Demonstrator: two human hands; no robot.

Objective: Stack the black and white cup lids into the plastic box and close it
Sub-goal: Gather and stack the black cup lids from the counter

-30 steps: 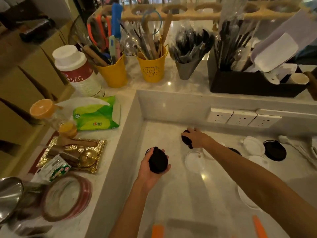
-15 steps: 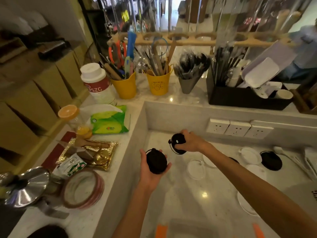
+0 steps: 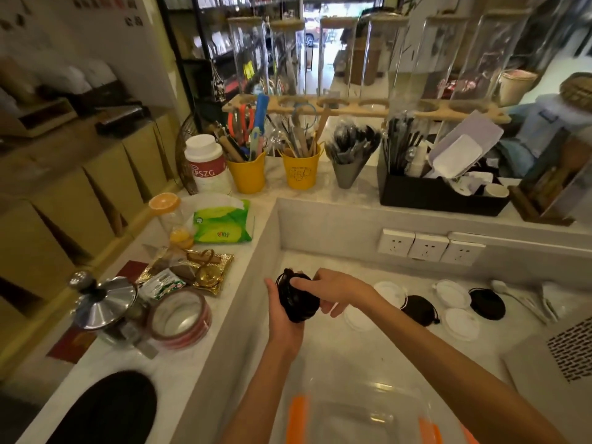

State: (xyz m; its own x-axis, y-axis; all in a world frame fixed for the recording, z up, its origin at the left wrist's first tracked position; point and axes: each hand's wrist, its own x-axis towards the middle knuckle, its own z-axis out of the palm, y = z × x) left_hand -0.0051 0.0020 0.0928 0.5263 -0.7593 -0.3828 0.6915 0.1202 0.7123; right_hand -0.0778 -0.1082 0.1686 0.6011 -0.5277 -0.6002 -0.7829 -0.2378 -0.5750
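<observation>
Meeting mid-scene: left hand [image 3: 282, 318] curled round the black lids [image 3: 299, 302], right hand [image 3: 333, 290] pinching the same stack from the right, above the counter [image 3: 352, 357]. Off to the right, white lid [image 3: 452, 293] and loose black lid [image 3: 487, 304] lying flat. Plastic box [image 3: 352, 421] at the near edge.

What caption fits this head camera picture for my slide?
Left hand and right hand hold a stack of black lids over the counter, white lids and plastic box nearby.
</observation>
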